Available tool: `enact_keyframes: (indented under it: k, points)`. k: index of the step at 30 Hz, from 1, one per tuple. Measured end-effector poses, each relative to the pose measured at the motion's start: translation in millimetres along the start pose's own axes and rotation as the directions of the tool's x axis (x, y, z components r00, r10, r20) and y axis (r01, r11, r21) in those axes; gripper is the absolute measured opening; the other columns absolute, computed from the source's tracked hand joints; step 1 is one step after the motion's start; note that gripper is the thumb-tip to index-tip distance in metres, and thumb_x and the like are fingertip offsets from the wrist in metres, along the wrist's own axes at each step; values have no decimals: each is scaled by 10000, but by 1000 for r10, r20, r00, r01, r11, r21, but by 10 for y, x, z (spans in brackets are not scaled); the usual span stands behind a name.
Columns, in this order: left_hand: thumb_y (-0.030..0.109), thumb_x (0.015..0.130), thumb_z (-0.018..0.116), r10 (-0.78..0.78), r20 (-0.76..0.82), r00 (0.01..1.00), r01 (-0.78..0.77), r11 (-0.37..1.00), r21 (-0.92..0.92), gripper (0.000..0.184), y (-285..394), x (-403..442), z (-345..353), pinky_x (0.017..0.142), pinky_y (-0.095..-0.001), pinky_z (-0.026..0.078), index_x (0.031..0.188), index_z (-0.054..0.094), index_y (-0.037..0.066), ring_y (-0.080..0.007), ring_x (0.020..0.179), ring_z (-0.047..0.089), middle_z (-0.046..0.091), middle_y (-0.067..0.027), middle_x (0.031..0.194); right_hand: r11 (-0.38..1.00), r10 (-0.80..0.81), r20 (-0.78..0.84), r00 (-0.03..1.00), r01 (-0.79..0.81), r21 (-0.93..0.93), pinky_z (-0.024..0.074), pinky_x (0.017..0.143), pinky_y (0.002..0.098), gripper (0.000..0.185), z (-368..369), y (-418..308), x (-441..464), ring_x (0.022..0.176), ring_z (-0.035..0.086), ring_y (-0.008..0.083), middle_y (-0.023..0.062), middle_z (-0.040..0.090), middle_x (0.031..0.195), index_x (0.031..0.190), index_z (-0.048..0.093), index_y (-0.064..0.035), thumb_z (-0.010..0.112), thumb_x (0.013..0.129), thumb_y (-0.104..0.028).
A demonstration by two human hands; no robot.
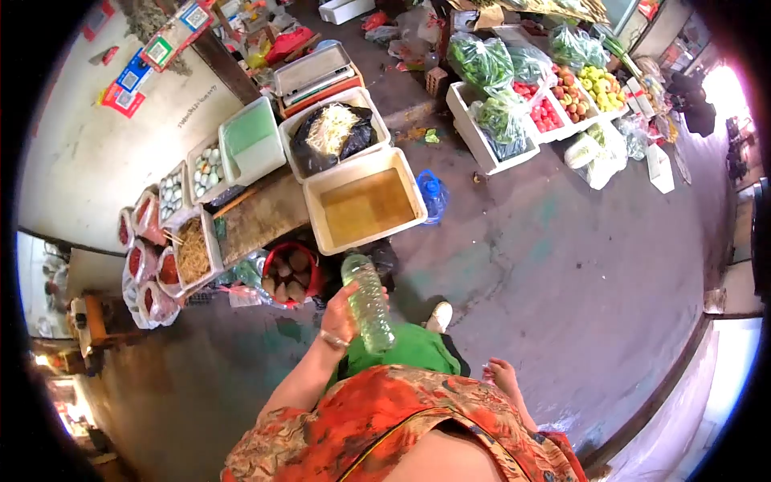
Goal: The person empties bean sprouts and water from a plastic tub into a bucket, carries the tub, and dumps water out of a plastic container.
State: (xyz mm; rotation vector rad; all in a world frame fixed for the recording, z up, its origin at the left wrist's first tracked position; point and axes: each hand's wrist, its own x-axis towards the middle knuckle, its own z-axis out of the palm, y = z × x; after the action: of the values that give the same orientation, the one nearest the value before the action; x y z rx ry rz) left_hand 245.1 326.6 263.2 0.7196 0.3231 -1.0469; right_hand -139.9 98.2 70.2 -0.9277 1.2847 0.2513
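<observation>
My left hand (pixel 341 313) is wrapped round a clear plastic bottle (pixel 369 309), tilted in front of my green clothing. Lower on the right, my right hand (pixel 502 373) hangs beside my body with its fingers curled; a small pale thing shows at the fingertips, too small to name. Just beyond the bottle stands a white tub (pixel 365 206) with shallow brownish liquid. A blue plastic jug (pixel 432 197) stands against the tub's right side. Left of the bottle is a red bucket (pixel 313 281) holding brown, rounded items.
Crates of bagged greens (pixel 482 64), red tomatoes (pixel 546 116) and yellow-green fruit (pixel 602 87) line the upper right. Sprouts (pixel 331 128) lie in a black bag beyond the tub. Egg trays (pixel 207 172) and open sacks (pixel 143 261) stand at left.
</observation>
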Motion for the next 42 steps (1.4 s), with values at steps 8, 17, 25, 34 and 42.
enact_keyframes:
  k: [8,17,25,34,42]
  points:
    - [380,817,533,37,35,999,-36,999,-14,468,-390,699,912,711,-349,523,1057,513,-22,-231,802,609,602,-169,949,886,72,-467,881,159,436,456,440,300,269,-1566,-114,120,506,526,191,118,547,653,1022,483,12,460,754,15]
    - [394,839,470,-79,87,993,91,987,-132,491,-268,1254,1246,755,-441,508,1130,488,-1,-295,886,598,566,-206,1050,981,-107,-111,988,123,149,457,468,262,296,-962,-1523,687,570,576,159,111,607,742,1072,515,-12,533,788,-92]
    - [289,797,557,-148,45,988,153,982,-112,412,-156,2434,1660,710,-391,537,1053,501,-30,-252,813,617,594,-156,958,993,-119,28,992,119,19,443,458,251,280,-1145,-2789,1265,582,573,169,136,597,769,1089,459,19,500,827,-73]
    - [292,808,546,-207,62,976,212,974,-79,374,324,3496,2217,702,-387,525,995,540,-33,-261,746,620,611,-147,874,987,-114,-176,978,131,89,444,453,282,285,-1619,-3683,1602,586,573,193,146,585,706,1063,491,36,485,787,-35]
    - [315,790,539,-78,-54,995,73,993,-94,395,673,4304,2676,660,-361,536,975,559,-34,-243,701,629,622,-142,818,915,-139,-55,989,107,-388,474,611,256,254,-2116,-4482,2517,690,596,179,126,626,816,971,576,67,538,780,-95]
